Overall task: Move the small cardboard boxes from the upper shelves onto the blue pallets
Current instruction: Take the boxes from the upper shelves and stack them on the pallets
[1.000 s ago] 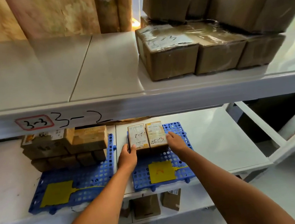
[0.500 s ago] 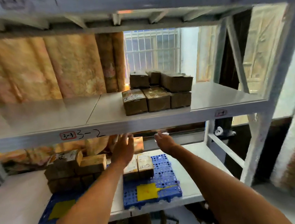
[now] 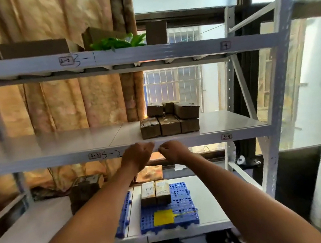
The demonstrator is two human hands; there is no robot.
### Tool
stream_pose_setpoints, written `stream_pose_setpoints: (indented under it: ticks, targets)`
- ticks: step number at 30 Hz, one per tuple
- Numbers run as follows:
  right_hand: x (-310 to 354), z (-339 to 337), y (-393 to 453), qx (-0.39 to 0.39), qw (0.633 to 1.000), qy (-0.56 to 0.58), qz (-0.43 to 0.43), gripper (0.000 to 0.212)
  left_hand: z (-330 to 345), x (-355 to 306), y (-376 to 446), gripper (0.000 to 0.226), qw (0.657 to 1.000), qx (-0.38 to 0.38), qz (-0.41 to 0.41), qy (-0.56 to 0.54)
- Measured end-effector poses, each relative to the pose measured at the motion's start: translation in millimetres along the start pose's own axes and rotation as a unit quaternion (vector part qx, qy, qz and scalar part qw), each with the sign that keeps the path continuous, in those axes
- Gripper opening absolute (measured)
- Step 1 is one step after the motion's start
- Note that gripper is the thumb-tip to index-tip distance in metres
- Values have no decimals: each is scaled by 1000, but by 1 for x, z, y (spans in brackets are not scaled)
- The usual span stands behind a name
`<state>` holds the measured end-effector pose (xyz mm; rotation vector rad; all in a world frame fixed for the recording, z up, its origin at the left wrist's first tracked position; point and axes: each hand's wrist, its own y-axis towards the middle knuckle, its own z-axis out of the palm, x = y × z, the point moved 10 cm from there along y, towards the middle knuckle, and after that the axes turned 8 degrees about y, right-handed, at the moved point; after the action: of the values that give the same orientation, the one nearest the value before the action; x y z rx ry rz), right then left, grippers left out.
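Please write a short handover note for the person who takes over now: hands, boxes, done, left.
Left hand and right hand: raised before the middle shelf edge, fingers loosely curled, no grip on anything.
Done: two small labelled cardboard boxes stand on the right blue plastic pallet.
Left: the stack of brown cardboard boxes on the middle shelf must go down to the pallets.

Boxes [image 3: 155, 192] on pallet [image 3: 183, 214]; stack [image 3: 168, 121] above
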<state>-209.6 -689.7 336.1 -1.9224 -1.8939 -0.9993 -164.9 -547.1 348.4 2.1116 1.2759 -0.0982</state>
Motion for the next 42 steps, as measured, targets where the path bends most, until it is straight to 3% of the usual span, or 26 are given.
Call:
stream_pose_setpoints:
  ticks: [3, 5, 7, 10, 14, 17, 20, 23, 27, 30, 32, 35, 38, 40, 42]
  targets:
    - [10, -44, -5, -144, 989, 22, -19, 30, -36, -8, 8, 58, 992, -122, 3, -27]
    - [11, -64, -7, -215, 976, -1, -14, 25, -39, -6, 17, 46, 986, -142, -14, -86]
    - [5, -74, -1, -252, 968, -1, -1, 32, -26, -4, 32, 43, 990, -102, -27, -96]
    - [-3, -74, 17, -238, 970, -21, 31, 54, 1, 6, 50, 56, 992, -6, -60, -111]
    - [-7, -58, 43, -179, 979, -93, 22, 64, 30, 19, 67, 61, 989, 71, -95, -85]
    - [-12, -53, 57, -161, 976, -139, 32, 66, 30, 20, 73, 62, 989, 38, -136, -31]
    - [-7, -62, 62, -187, 969, -158, 27, 56, 24, 16, 72, 61, 986, -2, -165, -4]
    - [1, -72, 60, -230, 958, -172, 5, 53, 20, 14, 72, 63, 986, -26, -163, 14]
    - [0, -63, 60, -213, 971, -109, 3, 61, -3, 5, 65, 67, 983, -119, -132, 44]
    - [3, -60, 57, -212, 972, -97, 1, 70, -9, 8, 67, 65, 984, -102, -146, 3]
    - [6, -59, 55, -209, 974, -91, -6, 66, -9, 15, 65, 59, 979, -80, -178, -50]
    - [6, -64, 47, -221, 975, -17, -3, 59, -15, 22, 53, 61, 962, -102, -208, -143]
    - [-7, -70, 33, -242, 960, 137, 28, 57, -29, 26, 45, 72, 956, -144, -172, -187]
    - [-23, -66, 28, -246, 915, 313, 70, 49, -30, 35, 40, 84, 945, -150, -174, -234]
    - [-29, -48, 26, -213, 836, 494, 106, 45, -23, 40, 36, 92, 929, -130, -176, -300]
